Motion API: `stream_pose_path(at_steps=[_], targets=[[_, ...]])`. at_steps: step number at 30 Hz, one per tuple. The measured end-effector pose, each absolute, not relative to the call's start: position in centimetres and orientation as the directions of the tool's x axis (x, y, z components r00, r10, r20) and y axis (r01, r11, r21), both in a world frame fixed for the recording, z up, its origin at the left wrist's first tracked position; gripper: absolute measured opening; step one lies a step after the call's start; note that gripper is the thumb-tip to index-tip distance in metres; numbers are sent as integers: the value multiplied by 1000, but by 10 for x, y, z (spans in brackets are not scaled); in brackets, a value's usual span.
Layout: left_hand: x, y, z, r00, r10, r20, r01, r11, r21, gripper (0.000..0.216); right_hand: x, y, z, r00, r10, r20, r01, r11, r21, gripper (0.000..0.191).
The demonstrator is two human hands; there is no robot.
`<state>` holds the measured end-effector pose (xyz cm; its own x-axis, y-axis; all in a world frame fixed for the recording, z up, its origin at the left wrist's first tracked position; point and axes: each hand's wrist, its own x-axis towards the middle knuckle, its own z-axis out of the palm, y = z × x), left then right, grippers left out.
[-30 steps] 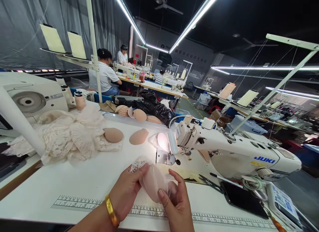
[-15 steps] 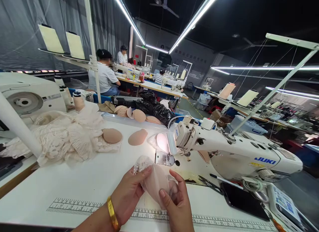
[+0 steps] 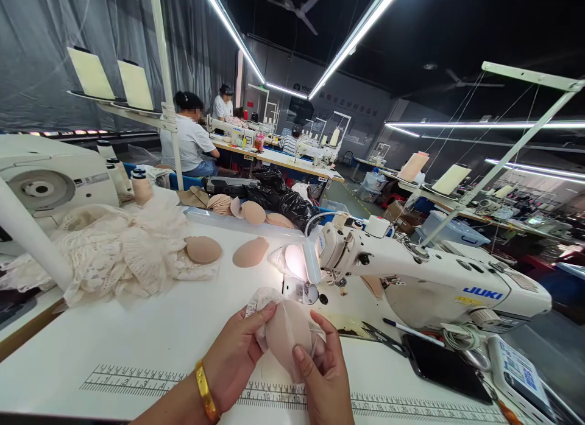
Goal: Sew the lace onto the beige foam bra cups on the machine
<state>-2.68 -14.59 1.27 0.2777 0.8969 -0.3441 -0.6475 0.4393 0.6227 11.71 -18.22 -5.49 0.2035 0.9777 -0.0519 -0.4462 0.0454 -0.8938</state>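
Note:
Between my hands is a beige bra cup wrapped in sheer, lace-trimmed fabric. My left hand is closed on its left side, thumb on top near the lace edge. My right hand pinches the lower right side, its thumb on the front and its fingers partly hidden behind the sheer fabric. The cup is raised just over the table's front, above a printed ruler scale. Beyond it stands a white JUKI sewing machine, its lamp lighting another cup beside the needle area.
Two beige pads lie behind my hands. Cream lace fabric is heaped at the left. Black scissors, a phone and a white box-shaped device are at the right. Co-workers sit and stand at machines farther back.
The sheer fabric over the cup has been smoothed, and its folds have lessened. Both hands keep their grip in nearly the same place. The view has shifted slightly.

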Motion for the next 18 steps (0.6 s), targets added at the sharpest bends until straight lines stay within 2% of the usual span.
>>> stream_pose_path(at_steps=[6, 10, 12, 14, 15, 16, 17, 18], targets=[[-23, -144, 10, 380, 871, -311, -608, 489, 626, 43, 113, -182, -56, 242, 970, -31, -398, 70, -915, 88], [-23, -136, 13, 378, 869, -319, -549, 488, 679, 40, 120, -186, -59, 146, 989, -24, -359, 31, -933, 91], [-30, -132, 20, 405, 874, -268, -507, 459, 729, 38, 132, -189, -59, 65, 998, -7, -312, 13, -950, 96], [-39, -130, 29, 532, 833, -154, -385, 400, 832, 36, 151, -187, -56, 5, 999, 43, -186, 43, -982, 91], [-43, -128, 34, 637, 766, -86, -274, 329, 904, 31, 162, -183, -53, -23, 995, 100, -68, 98, -993, 83], [-46, -126, 37, 744, 668, -16, -149, 189, 971, 22, 173, -176, -48, -57, 981, 186, 72, 190, -979, 71], [-48, -123, 38, 830, 555, 51, -43, -28, 999, 10, 184, -167, -42, -120, 947, 297, 242, 318, -916, 60], [-48, -118, 37, 887, 448, 110, 28, -291, 956, 5, 194, -155, -36, -228, 880, 417, 383, 475, -792, 50]])
